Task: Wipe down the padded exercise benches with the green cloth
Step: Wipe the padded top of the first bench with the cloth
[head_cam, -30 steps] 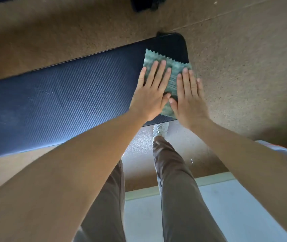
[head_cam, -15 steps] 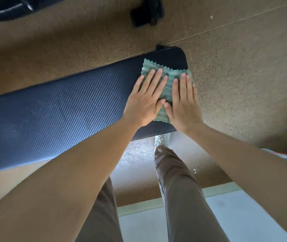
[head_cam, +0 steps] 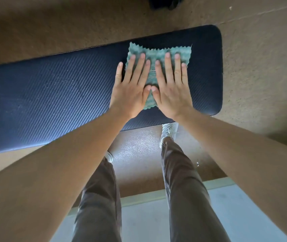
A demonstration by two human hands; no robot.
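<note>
A long dark blue padded bench with a ribbed surface runs from the left edge to the right of centre. A green cloth with zigzag edges lies flat on its right part, a little in from the rounded end. My left hand and my right hand press flat on the cloth side by side, fingers straight and spread, thumbs almost touching. The palms hide most of the cloth's near half.
Brown speckled floor surrounds the bench. A dark object sits on the floor beyond the bench at the top edge. My legs and white shoes stand just before the bench; a pale floor area lies behind them.
Both hands have slid the cloth leftward along the bench, away from its right end. More bare bench now shows to the right of the cloth.
</note>
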